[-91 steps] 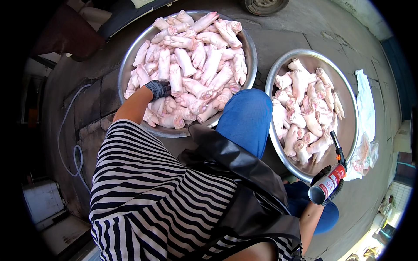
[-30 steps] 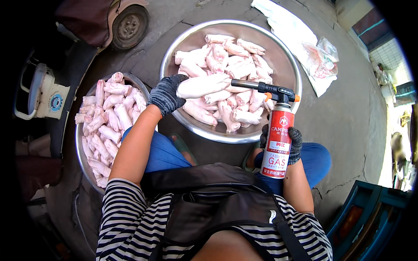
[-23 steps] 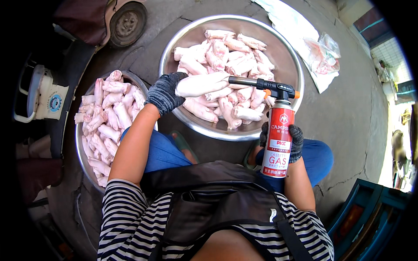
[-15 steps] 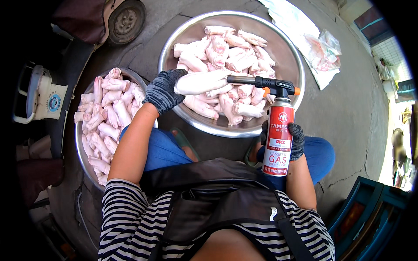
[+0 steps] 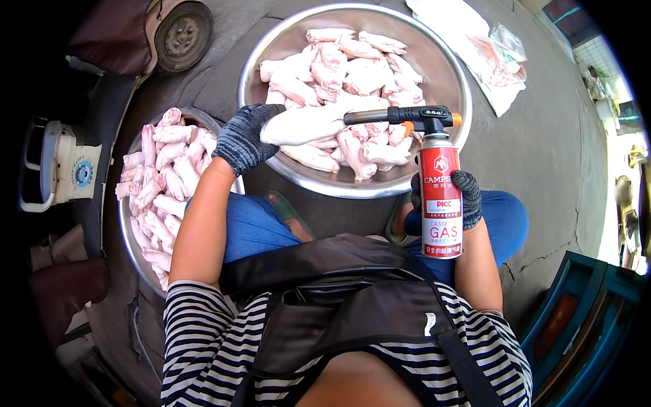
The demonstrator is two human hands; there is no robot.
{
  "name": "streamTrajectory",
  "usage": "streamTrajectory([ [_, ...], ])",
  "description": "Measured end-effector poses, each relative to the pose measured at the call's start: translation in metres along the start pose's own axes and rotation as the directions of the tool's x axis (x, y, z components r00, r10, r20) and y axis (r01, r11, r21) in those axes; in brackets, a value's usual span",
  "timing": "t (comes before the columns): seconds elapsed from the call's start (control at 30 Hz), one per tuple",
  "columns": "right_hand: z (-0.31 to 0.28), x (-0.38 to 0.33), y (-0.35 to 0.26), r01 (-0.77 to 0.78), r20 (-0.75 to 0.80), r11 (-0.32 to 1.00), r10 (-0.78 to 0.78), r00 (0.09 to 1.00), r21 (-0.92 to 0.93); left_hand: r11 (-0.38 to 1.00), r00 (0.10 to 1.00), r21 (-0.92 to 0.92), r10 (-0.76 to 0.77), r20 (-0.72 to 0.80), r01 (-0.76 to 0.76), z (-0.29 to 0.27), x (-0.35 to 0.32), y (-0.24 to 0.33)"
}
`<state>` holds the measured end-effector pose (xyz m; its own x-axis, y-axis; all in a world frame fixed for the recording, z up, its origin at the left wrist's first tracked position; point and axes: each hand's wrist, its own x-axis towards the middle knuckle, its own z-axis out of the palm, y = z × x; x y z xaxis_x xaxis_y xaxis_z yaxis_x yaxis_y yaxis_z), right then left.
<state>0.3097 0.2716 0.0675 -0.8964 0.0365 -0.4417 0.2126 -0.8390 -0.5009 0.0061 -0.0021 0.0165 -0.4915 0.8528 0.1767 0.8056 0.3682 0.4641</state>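
My left hand (image 5: 245, 138), in a dark grey knit glove, grips one end of a pale pig's trotter (image 5: 302, 126) over the near part of a wide steel basin (image 5: 444, 81). In my gloved right hand (image 5: 468, 197) is an upright blowtorch (image 5: 441, 203), a red and white gas can with a black torch head. Its dark nozzle points left, its tip right by the trotter's far end; no flame can be made out. Several more trotters (image 5: 366, 76) lie heaped in the basin beneath.
A second metal basin (image 5: 126, 224), piled with trotters, stands at my left. Beyond it are a vehicle's wheel (image 5: 183, 36) and a white plastic seat-like thing (image 5: 71, 163). White sheeting with a clear plastic bag (image 5: 502, 54) lies at the far right. Blue-green wooden furniture (image 5: 576, 325) stands at near right.
The view has shifted slightly, so the basins sit a little higher and further left. Both hands keep their holds; the torch stays close to the trotter.
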Motion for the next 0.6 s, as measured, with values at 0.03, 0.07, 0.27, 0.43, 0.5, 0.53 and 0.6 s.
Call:
streamTrajectory([
  [0.03,0.000,0.000,0.001,0.016,0.006,1.000,-0.016,1.000,0.026,1.000,1.000,-0.012,0.007,0.007,-0.007,0.000,-0.002,-0.002],
  [0.07,0.000,0.000,0.002,0.019,0.023,0.999,-0.020,1.000,0.033,1.000,1.000,-0.025,0.014,0.014,-0.014,0.000,-0.003,-0.003],
  [0.27,0.000,0.000,0.003,0.014,0.062,0.997,-0.019,0.998,0.076,0.995,0.999,-0.101,0.007,0.036,-0.003,-0.005,-0.005,0.003],
  [0.43,0.000,0.000,0.006,-0.010,0.044,0.994,0.005,0.999,0.112,0.995,0.999,-0.093,0.032,0.020,-0.030,-0.005,-0.005,0.008],
  [0.5,0.002,0.000,0.009,0.013,0.012,0.990,-0.014,1.000,0.141,0.997,0.999,-0.070,0.039,0.006,-0.038,-0.006,-0.005,0.011],
  [0.53,0.003,0.001,0.011,0.023,-0.005,0.988,-0.023,1.000,0.155,0.997,0.999,-0.059,0.041,-0.001,-0.041,-0.006,-0.004,0.014],
  [0.6,0.002,0.008,0.015,-0.007,-0.030,0.985,0.012,0.999,0.170,0.990,0.996,-0.107,0.092,0.003,-0.091,0.000,-0.004,0.016],
])
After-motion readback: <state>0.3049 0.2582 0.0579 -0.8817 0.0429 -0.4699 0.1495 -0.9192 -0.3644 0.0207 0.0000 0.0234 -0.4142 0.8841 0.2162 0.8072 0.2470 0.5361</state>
